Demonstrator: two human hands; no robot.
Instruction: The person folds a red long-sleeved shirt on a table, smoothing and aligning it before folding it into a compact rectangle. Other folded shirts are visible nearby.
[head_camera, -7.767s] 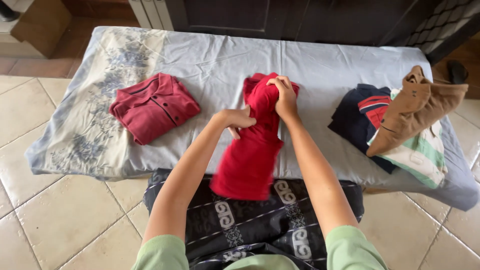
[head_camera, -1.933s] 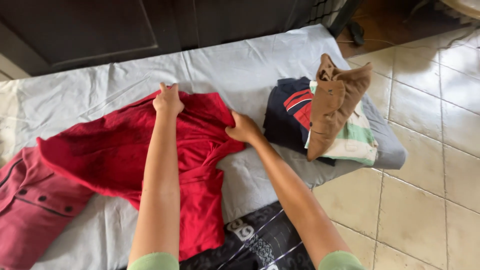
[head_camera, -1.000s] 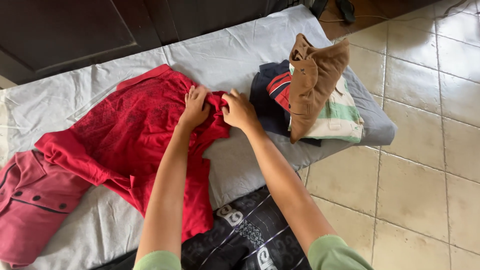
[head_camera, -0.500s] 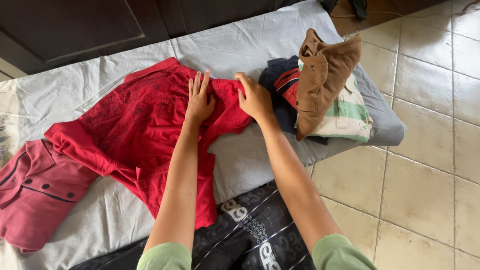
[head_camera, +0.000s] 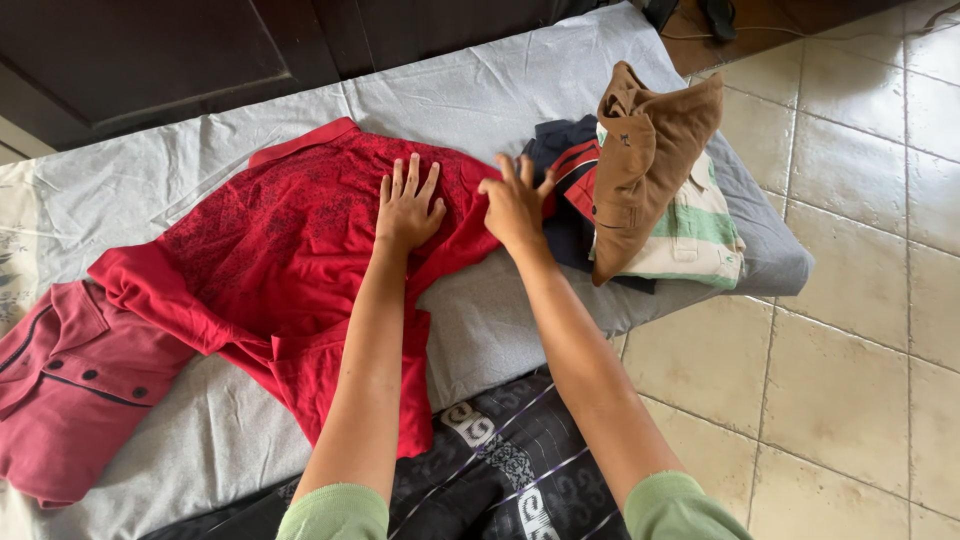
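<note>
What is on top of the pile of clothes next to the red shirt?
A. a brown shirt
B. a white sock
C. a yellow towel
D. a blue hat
A. A folded brown shirt lies on top of the pile, over a green-and-white striped garment and a dark one with red stripes, just right of the red shirt.

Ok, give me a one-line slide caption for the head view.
Both hands, left and right, press flat on a red shirt spread over a grey sheet, beside stacked clothes.
</note>
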